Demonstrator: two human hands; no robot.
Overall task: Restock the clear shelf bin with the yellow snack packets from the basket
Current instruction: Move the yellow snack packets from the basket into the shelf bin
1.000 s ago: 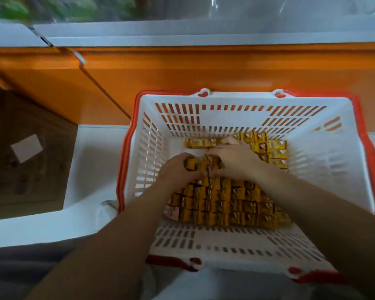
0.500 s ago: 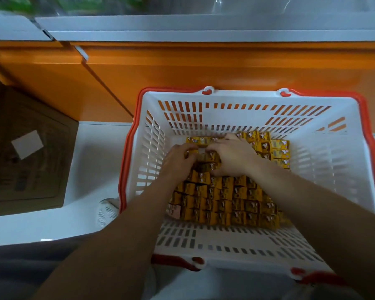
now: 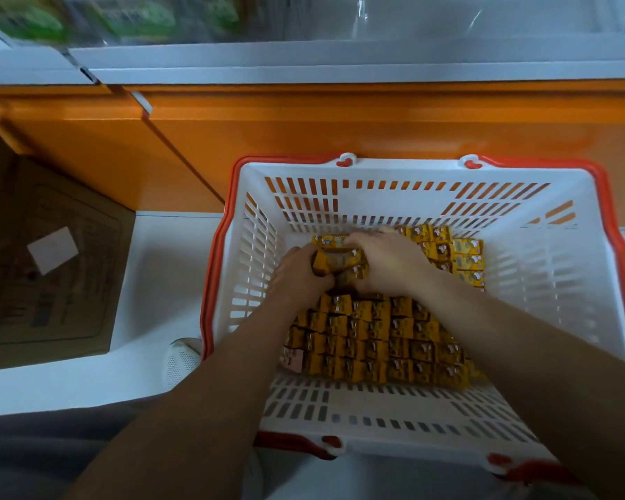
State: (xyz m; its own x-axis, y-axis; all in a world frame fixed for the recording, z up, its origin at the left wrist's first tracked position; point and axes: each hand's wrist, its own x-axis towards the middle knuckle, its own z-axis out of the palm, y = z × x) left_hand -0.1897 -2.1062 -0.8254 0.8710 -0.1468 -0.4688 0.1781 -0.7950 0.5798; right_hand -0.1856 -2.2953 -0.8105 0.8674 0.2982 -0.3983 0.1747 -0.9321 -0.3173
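White floor (image 3: 159,283): cardboard box (image 3: 51,265) lies flat on my left, my shoe (image 3: 181,359) just beside the white red-rimmed basket (image 3: 556,283). Basket's far side is near the orange shelf base (image 3: 340,131).

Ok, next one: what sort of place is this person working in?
Probably a shop aisle during restocking. A white shopping basket with a red rim holds rows of yellow snack packets, clear shelf bins sit above an orange shelf base, and a cardboard carton lies at left.

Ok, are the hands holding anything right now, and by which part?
Yes: left hand and right hand grip a bunch of small yellow snack packets by its opposite sides.
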